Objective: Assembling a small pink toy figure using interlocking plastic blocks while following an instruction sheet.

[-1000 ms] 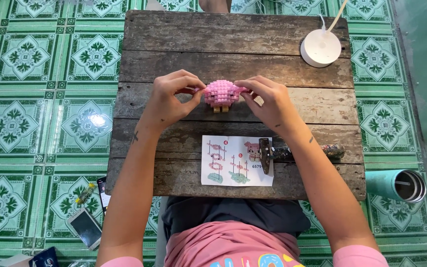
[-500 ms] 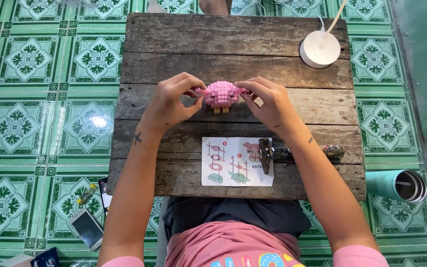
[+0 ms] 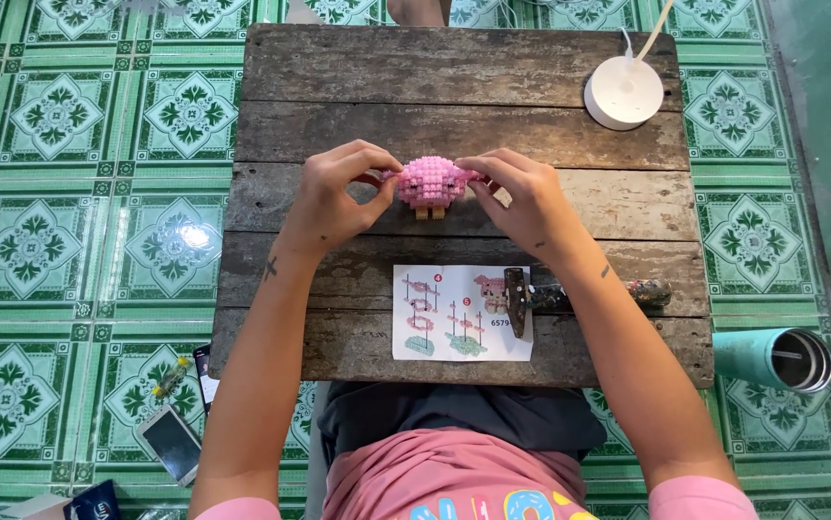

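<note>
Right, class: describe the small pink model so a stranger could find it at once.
Start at the wooden table on the green tiled floor. Near its middle, the left hand and right hand pinch a pink brick model from either side. It alone is bumpy, pink and standing on two tan pegs.

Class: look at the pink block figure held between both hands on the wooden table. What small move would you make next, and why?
Probably a glance down at the instruction sheet while keeping the grip. Both the left hand and right hand pinch the pink block figure from its sides, its tan legs resting on the wooden table, and no loose blocks are visible nearby.
</note>
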